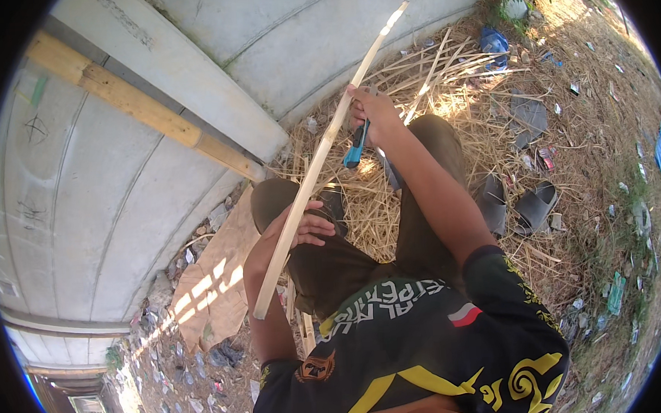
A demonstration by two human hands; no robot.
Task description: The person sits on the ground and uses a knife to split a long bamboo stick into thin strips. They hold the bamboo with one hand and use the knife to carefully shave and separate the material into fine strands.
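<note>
A long pale bamboo strip (315,168) slants across the front of me, its far end toward the wall and its near end over my left forearm. My right hand (371,117) is closed, pinching the strip along its far half. The same hand also holds a utility knife (358,142) with a blue and black handle, pointing down; its blade cannot be made out. My left hand (311,228) is beside my left knee, under the strip, its fingers stretched and apart. Part of that hand is hidden behind the strip.
Split bamboo strips (443,70) and shavings (372,212) cover the ground between and beyond my legs. A concrete wall (292,36) and a bamboo pole (142,112) stand ahead and left. Grey sandals (536,207) lie right, flattened cardboard (213,276) left, a blue plastic bag (494,46) far right.
</note>
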